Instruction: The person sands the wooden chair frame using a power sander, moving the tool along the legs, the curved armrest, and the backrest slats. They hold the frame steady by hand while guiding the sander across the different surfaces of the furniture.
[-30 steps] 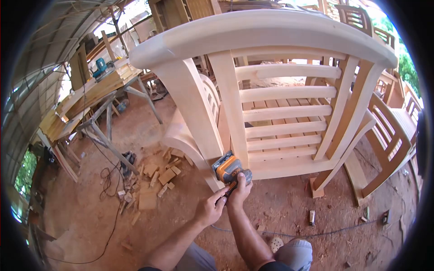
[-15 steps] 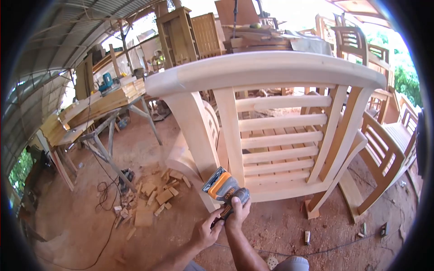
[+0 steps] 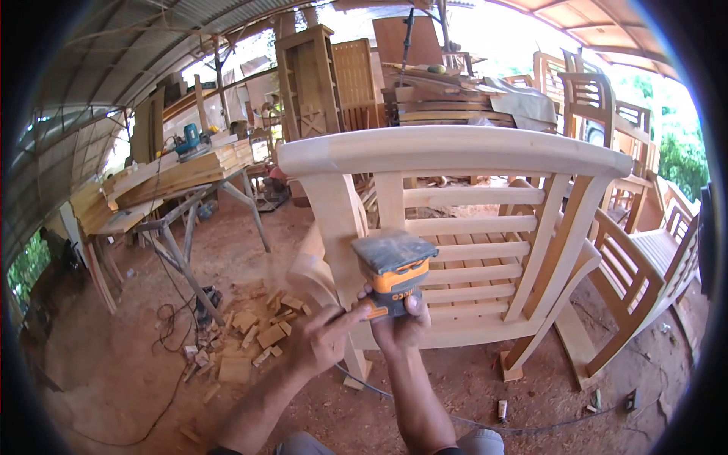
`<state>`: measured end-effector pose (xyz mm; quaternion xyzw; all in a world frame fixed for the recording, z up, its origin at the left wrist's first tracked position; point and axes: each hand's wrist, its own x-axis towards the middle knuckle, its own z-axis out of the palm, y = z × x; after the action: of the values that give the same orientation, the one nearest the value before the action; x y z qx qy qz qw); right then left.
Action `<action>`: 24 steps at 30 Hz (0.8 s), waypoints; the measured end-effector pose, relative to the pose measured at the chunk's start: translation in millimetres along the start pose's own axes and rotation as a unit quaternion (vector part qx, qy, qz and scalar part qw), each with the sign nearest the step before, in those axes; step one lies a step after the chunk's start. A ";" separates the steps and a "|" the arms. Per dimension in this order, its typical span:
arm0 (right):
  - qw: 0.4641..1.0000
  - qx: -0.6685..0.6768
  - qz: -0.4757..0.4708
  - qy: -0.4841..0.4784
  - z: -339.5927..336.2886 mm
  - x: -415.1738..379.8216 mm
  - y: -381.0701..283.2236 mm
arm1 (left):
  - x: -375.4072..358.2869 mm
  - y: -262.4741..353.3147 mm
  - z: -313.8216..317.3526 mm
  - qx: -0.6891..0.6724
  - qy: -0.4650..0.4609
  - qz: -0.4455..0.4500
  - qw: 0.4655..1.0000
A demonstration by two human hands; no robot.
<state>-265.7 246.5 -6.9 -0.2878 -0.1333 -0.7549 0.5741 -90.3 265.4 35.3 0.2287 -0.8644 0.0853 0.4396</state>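
An orange and dark grey sander [image 3: 393,279] is held up in front of the wooden chair, its flat dusty pad facing upward. My right hand [image 3: 403,326] is wrapped round the sander's lower body from below. My left hand [image 3: 327,334] is at the sander's left side, its fingers touching the orange part near the grip. Behind the tool stands the pale wooden chair [image 3: 455,150], with a curved top rail, upright posts and several horizontal slats. A cable [image 3: 364,382] runs from below the hands to the right across the ground.
A workbench [image 3: 186,199] with stacked boards and a teal power tool [image 3: 189,138] stands at the left. Offcuts [image 3: 262,326] lie on the dirt floor. More wooden chairs [image 3: 644,258] are on the right. A cabinet [image 3: 309,83] and a lumber stack [image 3: 447,98] stand behind.
The sander has been raised and turned so that its pad faces up. Both hands have moved up with it, and the chair appears lower in the view.
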 end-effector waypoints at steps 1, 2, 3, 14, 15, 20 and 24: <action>1.000 0.010 -0.010 -0.009 3.2 7.6 1.9 | 10.0 -1.2 -4.5 0.003 0.010 -0.013 1.000; 0.999 0.030 0.002 -0.035 9.3 14.4 1.5 | 21.1 -1.7 -9.7 0.007 0.019 -0.026 0.999; 0.999 0.021 0.016 -0.042 13.5 20.5 0.8 | 29.8 -2.8 -14.8 0.012 0.027 -0.040 0.999; 0.997 -0.007 0.030 -0.071 25.8 71.5 -1.5 | 72.1 -41.4 -11.8 -0.055 0.107 -0.084 0.989; 0.997 -0.003 0.029 -0.069 27.8 71.9 -0.5 | 73.5 -42.9 -11.6 -0.050 0.110 -0.083 0.989; 0.998 -0.001 0.018 -0.066 28.3 78.2 4.1 | 76.9 -47.4 -12.3 -0.057 0.093 -0.114 0.987; 0.998 -0.011 0.004 -0.070 25.6 82.8 6.5 | 80.4 -48.1 -13.8 -0.052 0.088 -0.121 0.987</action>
<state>-266.8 192.8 61.3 -0.3462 -0.1638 -0.7323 0.5631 -98.7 202.2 105.1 0.2999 -0.7918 0.0062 0.5321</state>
